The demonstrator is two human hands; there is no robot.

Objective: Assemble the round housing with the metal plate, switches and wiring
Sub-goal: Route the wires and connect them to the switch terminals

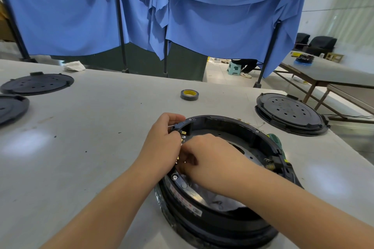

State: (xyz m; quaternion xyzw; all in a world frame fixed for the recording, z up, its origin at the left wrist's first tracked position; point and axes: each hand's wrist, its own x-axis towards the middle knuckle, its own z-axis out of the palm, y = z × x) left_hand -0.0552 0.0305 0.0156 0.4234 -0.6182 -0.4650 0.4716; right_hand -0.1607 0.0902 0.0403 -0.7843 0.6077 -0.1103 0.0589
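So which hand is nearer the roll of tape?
Left. The left hand is at the housing's far-left rim, below the roll of tape; the right hand sits lower, inside.

A black round plastic housing point(226, 170) sits low and right of centre on the pale grey table point(91, 137). A grey roll of tape point(189, 94) lies behind it at mid-frame. Two black round perforated covers point(37, 84) lie at the left edge, a third black round cover point(290, 113) at right. A green-handled screwdriver point(278, 143) lies just beside the housing's right rim. Blue draped cloth point(182, 10) hangs behind the table.
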